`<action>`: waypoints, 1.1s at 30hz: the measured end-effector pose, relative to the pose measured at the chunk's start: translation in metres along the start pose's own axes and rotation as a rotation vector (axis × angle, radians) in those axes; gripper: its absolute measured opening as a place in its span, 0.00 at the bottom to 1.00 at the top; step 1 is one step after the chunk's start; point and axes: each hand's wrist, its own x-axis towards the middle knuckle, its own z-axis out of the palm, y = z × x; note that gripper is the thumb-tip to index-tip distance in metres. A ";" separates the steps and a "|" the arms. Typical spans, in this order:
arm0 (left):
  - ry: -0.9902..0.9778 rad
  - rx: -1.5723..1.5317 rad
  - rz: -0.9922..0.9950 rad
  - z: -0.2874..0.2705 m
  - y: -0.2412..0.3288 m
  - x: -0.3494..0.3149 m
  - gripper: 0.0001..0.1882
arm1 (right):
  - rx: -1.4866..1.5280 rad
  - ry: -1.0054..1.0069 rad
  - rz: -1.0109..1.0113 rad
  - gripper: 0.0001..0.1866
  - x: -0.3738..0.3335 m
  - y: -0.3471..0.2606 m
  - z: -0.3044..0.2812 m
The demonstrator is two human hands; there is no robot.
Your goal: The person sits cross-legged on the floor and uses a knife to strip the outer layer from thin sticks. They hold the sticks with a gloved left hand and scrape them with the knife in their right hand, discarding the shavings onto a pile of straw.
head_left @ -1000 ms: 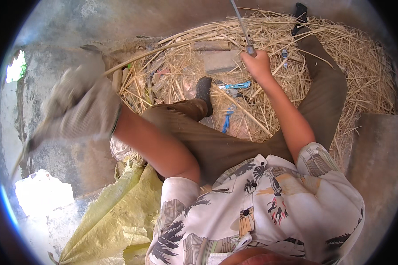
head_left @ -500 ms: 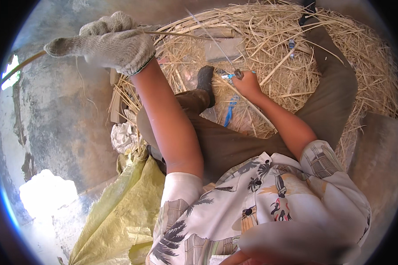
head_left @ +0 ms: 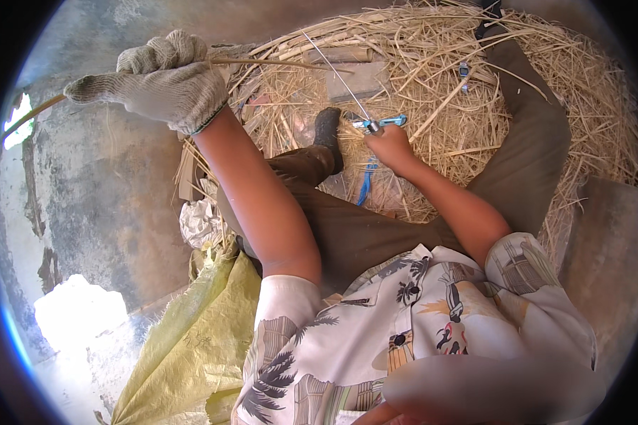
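My left hand, in a grey knitted glove, is raised at the upper left and closed around a thin cane-like strip. One end of the strip runs out past my thumb to the left. Its other end extends right, over the straw. Bare, my right hand grips a long thin-bladed knife by its handle, which my fingers mostly hide. The blade slants up and to the left, with its tip near the right-hand part of the strip; whether they touch I cannot tell. A blue-handled tool lies just beyond my right hand.
Straw-like shavings cover the floor around my outstretched legs. A flat block lies among them, with a blue strap nearer me. At left are a yellow sack, a crumpled pale wrapper and a stained wall.
My left hand has shifted slightly left and down, still holding the strip. My right hand and the knife have come a little toward me and left, uncovering more of the blue-handled tool.
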 end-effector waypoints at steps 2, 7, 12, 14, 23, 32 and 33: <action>-0.028 0.064 -0.012 -0.002 0.002 0.001 0.43 | -0.038 0.057 -0.222 0.14 0.003 0.005 0.004; -0.004 0.068 0.021 -0.010 0.006 0.004 0.43 | -0.210 0.013 -0.099 0.13 0.024 0.031 0.005; 0.396 0.224 0.227 0.020 -0.012 0.000 0.43 | -0.011 -0.104 0.178 0.12 0.027 0.023 -0.008; 0.287 0.160 0.157 0.010 -0.002 -0.003 0.43 | 0.289 -0.306 0.411 0.12 0.026 0.008 -0.018; 0.384 0.379 0.225 0.038 -0.021 0.000 0.43 | 0.227 0.073 -0.329 0.14 0.025 0.011 -0.010; 0.114 0.187 0.058 -0.002 0.003 0.002 0.45 | -0.265 0.010 0.003 0.13 0.034 0.026 -0.009; 0.054 0.121 0.055 -0.010 0.003 0.002 0.45 | -0.045 -0.144 0.151 0.13 0.039 0.027 -0.013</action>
